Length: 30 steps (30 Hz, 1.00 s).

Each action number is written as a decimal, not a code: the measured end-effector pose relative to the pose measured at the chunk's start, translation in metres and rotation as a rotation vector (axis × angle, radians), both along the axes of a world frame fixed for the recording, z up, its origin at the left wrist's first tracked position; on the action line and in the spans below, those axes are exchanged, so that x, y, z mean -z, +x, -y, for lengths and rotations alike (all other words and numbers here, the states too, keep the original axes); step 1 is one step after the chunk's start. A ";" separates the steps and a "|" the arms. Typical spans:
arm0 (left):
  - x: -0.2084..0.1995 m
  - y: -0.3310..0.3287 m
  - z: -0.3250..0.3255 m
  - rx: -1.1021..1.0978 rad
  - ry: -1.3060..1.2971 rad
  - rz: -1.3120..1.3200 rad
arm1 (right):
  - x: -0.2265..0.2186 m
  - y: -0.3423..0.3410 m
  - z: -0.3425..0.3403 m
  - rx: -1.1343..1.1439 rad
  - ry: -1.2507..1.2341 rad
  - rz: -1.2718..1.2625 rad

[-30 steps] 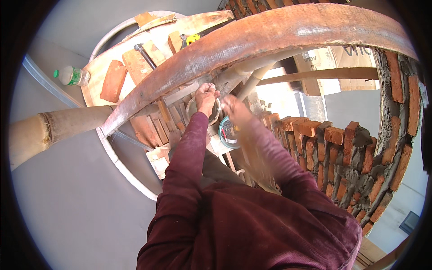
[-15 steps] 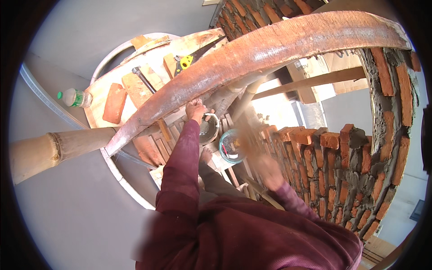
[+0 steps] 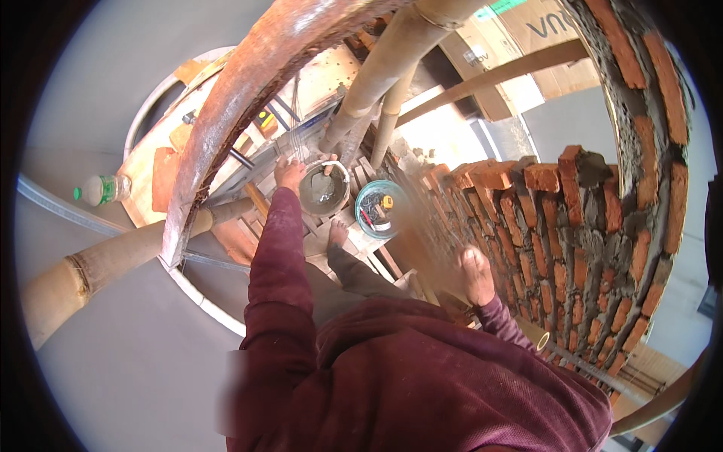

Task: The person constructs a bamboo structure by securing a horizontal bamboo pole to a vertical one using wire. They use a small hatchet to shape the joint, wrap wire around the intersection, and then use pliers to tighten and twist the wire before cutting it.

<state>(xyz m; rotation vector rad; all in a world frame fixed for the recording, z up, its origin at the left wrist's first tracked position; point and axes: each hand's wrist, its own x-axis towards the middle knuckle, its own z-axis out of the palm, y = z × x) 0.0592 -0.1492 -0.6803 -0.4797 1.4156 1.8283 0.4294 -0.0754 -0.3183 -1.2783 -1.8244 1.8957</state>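
Note:
My left hand [image 3: 288, 175] is at the left edge of a round bucket [image 3: 347, 191] of wet grey mortar [image 3: 322, 190], fingers apart, with no held object visible. A skin-toned shape [image 3: 330, 163] touches the bucket's far rim; I cannot tell whose it is. Over by the brick wall, my right hand [image 3: 476, 277] is closed, fingers curled. Beside it a brown smear [image 3: 422, 230] shows fast motion, so what the hand holds is unclear. A teal-rimmed tub [image 3: 360, 194] with small tools and a yellow item stands right of the bucket.
The curved brick wall [image 3: 557, 248] rises on the right. A bent reddish-brown board [image 3: 248, 83] arches across the upper left, with bamboo poles [image 3: 384, 64] near it. Beyond the board are a plastic bottle [image 3: 105, 190] and a brick [image 3: 164, 179]. A bare foot [image 3: 338, 233] is below the bucket.
The view has shifted, so the board and buckets sit further up and left. My right hand has moved outward and looks sharper. My left hand has moved slightly left relative to the bucket.

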 end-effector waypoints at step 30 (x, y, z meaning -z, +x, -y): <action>-0.311 0.154 -0.046 0.796 0.637 0.416 | -0.026 0.040 0.142 0.465 0.299 -0.069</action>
